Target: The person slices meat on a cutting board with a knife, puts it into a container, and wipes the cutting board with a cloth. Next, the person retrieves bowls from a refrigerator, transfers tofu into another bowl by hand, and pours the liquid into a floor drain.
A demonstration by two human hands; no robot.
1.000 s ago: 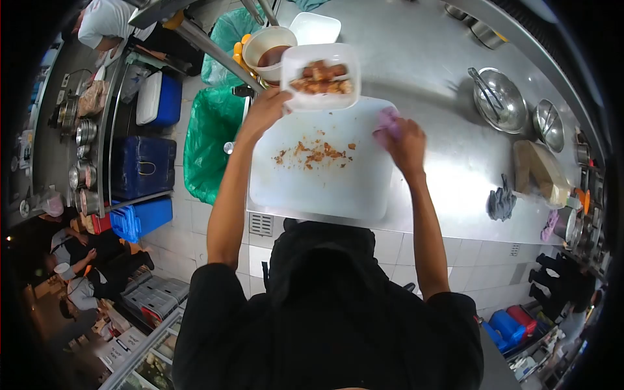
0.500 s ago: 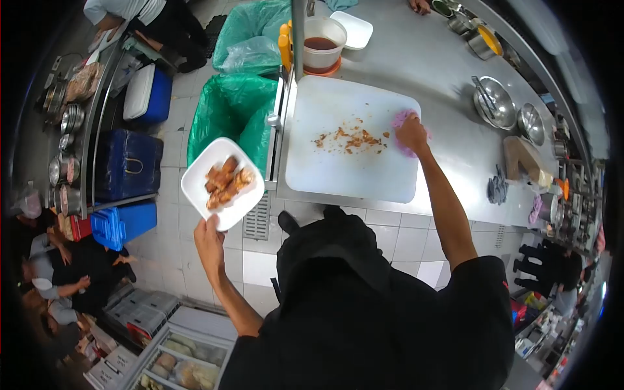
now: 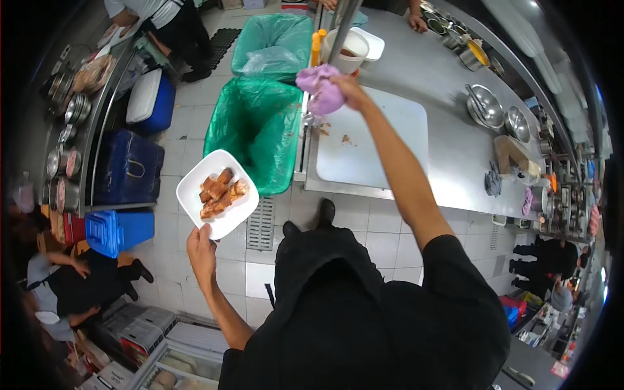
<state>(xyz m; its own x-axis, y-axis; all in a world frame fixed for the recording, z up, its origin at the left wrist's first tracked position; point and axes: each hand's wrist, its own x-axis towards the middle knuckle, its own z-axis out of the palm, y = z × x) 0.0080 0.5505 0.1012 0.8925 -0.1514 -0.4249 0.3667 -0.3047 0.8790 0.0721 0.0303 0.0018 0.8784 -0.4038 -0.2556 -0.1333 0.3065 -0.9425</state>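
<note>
My left hand (image 3: 203, 253) grips the near edge of a white square dish (image 3: 235, 215), holding it out over the floor. Browned pieces of cooked meat (image 3: 223, 194) lie in the dish. In my right hand (image 3: 349, 89) is a bunched pink-purple cloth (image 3: 322, 90), held up at the left edge of the counter, close to a bin lined with a green bag (image 3: 283, 146). Beneath my right arm lies a white cutting board (image 3: 390, 140), with a few brown crumbs (image 3: 346, 140) left near its left side.
Behind the first bin stands a second green-lined bin (image 3: 273, 39). A white tub of brown liquid (image 3: 351, 47) and a metal post (image 3: 343, 31) are beyond the board. Metal bowls (image 3: 485, 106) sit on the steel counter (image 3: 448, 153). Another person's hand (image 3: 416, 24) rests at the far side.
My right hand has swept the cloth from the board's right side to its far left edge, toward the bin. Most crumbs are gone from the board. The dish has shifted slightly.
</note>
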